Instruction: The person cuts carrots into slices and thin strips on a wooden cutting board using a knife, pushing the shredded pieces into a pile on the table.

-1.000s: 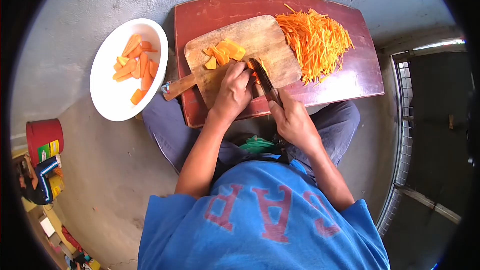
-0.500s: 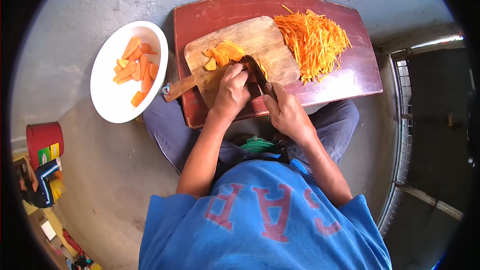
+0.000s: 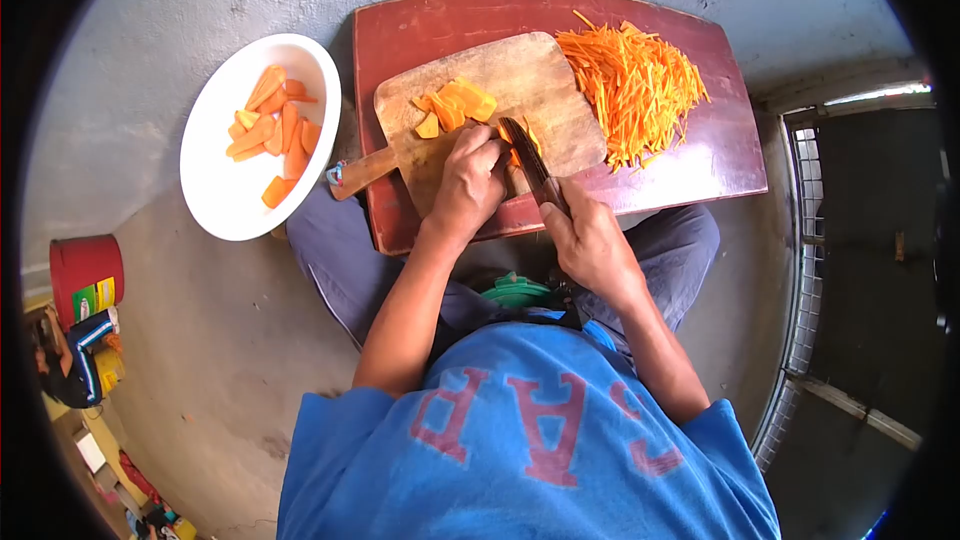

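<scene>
My right hand [image 3: 592, 240] is wrapped round the handle of a dark-bladed knife [image 3: 528, 154], its blade over the wooden cutting board [image 3: 540, 80]. Close to the blade, my left hand [image 3: 472, 178] has its fingers curled down, pressing a carrot piece [image 3: 503, 134] on the board; most of that piece is hidden. Thin orange strips lie along the blade's right side. Just beyond my left hand is a small pile of carrot slices [image 3: 462, 100]. To the right, a large heap of carrot strips [image 3: 635, 90] rests partly against the board's edge.
The board lies on a low red table [image 3: 430, 25], its handle jutting past the left edge. A white basin [image 3: 225, 210] with peeled carrot pieces [image 3: 268, 135] stands left. A red bucket [image 3: 85, 270] and a person [image 3: 85, 360] are at far left. A mesh-framed door [image 3: 870, 240] is at right.
My right hand has shifted slightly right and down, and the knife blade has tilted away from my left fingers. My left hand stays nearly in place.
</scene>
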A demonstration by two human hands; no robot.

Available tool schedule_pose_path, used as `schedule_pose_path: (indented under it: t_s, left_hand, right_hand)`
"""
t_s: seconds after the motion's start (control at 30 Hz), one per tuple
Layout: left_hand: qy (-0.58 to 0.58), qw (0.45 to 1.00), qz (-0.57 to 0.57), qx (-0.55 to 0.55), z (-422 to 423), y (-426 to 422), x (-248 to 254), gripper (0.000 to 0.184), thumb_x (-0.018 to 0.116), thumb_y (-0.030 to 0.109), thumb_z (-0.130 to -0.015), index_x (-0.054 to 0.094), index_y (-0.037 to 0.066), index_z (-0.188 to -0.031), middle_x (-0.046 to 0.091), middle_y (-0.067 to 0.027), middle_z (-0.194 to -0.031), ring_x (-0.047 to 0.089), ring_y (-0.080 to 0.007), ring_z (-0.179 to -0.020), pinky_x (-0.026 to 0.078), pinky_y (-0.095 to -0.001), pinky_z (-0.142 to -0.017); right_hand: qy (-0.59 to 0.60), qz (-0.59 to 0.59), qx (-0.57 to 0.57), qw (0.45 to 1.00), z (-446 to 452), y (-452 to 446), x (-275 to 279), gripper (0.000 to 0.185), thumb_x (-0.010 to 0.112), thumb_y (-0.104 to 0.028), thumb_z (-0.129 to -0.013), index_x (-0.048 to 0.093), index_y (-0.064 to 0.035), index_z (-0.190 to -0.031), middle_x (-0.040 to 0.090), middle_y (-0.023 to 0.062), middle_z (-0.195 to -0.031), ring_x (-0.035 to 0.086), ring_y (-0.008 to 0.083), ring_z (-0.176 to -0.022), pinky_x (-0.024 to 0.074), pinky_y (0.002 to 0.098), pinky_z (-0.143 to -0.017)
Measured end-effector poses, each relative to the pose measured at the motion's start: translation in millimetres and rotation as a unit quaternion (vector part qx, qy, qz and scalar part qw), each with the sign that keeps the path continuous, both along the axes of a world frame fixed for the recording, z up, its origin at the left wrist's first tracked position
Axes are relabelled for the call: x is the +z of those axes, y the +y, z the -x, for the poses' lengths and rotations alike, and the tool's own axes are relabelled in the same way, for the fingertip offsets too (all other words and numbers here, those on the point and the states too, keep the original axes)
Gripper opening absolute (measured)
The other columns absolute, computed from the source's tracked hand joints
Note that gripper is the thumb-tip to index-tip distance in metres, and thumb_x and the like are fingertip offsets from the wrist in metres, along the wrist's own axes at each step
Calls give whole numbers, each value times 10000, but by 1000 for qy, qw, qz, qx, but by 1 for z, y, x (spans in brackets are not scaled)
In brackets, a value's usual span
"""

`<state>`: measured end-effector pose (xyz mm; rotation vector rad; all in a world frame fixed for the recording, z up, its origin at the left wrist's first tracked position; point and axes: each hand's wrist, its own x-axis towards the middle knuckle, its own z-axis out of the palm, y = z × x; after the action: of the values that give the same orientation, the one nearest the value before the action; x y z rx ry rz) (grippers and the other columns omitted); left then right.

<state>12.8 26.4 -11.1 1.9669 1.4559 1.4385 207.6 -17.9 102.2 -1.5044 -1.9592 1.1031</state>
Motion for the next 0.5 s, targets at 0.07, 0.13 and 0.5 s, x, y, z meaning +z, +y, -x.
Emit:
schedule_pose_path:
  t_s: [0.07,0.13,0.5]
  left_hand:
    - [27,999,20,-8,2,-1,0,200,741,-126,-857,801,-52,-1033,761,-203,-1105,732,-415,-1074,607,-481,-936]
    - [35,999,31,-20,4,-2,2,224,735,-137,-850,798,-51,-1047,761,-204,-1100,734,-420,-1062,609,-487,-936]
    - [30,999,0,-27,4,-2,-1,253,657,-159,-766,719,-60,-990,681,-234,-1034,670,-458,-1035,584,-527,-928]
  right_hand:
    - [-2,-22,1,1000,3,-1,-19,220,630,-170,-1128,601,43,-1175,643,332,-889,654,516,-823,526,538,-768]
    - [6,-22,-1,1000,3,7,-24,220,637,-171,-1125,605,42,-1168,640,324,-879,648,488,-800,524,531,-761]
    - [-21,-16,3,1000,6,5,-21,223,631,-157,-1108,603,47,-1191,668,360,-916,679,592,-921,521,599,-793]
